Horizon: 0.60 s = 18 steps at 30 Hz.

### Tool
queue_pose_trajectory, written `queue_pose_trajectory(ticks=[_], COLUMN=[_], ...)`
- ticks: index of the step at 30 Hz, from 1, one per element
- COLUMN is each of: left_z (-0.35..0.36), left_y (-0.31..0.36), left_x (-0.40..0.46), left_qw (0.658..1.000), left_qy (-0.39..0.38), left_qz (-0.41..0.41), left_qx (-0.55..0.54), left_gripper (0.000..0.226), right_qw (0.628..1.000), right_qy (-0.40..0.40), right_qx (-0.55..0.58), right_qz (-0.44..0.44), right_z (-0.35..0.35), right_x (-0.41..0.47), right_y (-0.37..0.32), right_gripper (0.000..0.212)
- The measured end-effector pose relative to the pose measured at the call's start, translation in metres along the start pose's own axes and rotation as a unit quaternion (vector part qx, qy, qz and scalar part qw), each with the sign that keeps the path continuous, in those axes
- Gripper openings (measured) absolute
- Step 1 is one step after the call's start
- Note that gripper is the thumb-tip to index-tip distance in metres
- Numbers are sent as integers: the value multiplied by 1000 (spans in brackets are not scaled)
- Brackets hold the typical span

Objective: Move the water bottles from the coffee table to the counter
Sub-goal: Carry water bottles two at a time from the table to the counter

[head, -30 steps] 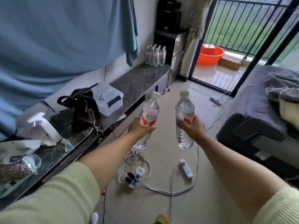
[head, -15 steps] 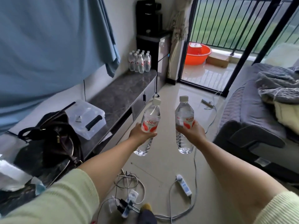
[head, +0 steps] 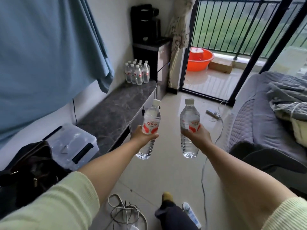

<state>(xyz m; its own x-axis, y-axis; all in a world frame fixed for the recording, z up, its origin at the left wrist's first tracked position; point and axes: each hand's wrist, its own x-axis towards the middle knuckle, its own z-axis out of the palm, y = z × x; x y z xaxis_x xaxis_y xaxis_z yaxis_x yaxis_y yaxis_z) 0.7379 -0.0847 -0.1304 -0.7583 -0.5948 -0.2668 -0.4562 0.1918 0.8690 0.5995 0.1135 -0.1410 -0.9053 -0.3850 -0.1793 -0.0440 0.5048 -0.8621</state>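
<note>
My left hand (head: 142,136) grips a clear water bottle (head: 150,120) with a red-and-white label around its middle, held upright and leaning slightly right. My right hand (head: 196,136) grips a second, similar bottle (head: 189,117), also upright. Both bottles hang in the air over the tiled floor, just right of the dark marble counter (head: 116,107). At the counter's far end stands a cluster of several more water bottles (head: 137,73). The coffee table is out of view.
On the near part of the counter lie a clear plastic box (head: 73,145) and a black bag (head: 28,165). Cables (head: 123,209) and a power strip (head: 191,214) lie on the floor. A grey sofa (head: 259,123) stands to the right, a black cabinet (head: 149,52) beyond the counter.
I have walked forward along the counter with both bottles held out; the bottle cluster and balcony door are closer, and the near counter clutter has slid out of view to the left.
</note>
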Motion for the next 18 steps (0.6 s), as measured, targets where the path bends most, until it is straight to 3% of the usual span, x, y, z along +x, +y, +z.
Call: queue_pose_trajectory(ticks=[9, 18], left_z=[30, 67], left_y=[42, 105], left_x=[146, 295], left_qw=[999, 990], left_qy=[13, 61], left_qz=[-17, -60], left_qx=[-39, -115], left_gripper=[31, 26], right_qw=[999, 995], right_qy=[-32, -74], right_qx=[-16, -51], right_qz=[-12, -41], right_z=[-11, -47], right_x=[171, 362], right_y=[-6, -59], right_gripper=[51, 49])
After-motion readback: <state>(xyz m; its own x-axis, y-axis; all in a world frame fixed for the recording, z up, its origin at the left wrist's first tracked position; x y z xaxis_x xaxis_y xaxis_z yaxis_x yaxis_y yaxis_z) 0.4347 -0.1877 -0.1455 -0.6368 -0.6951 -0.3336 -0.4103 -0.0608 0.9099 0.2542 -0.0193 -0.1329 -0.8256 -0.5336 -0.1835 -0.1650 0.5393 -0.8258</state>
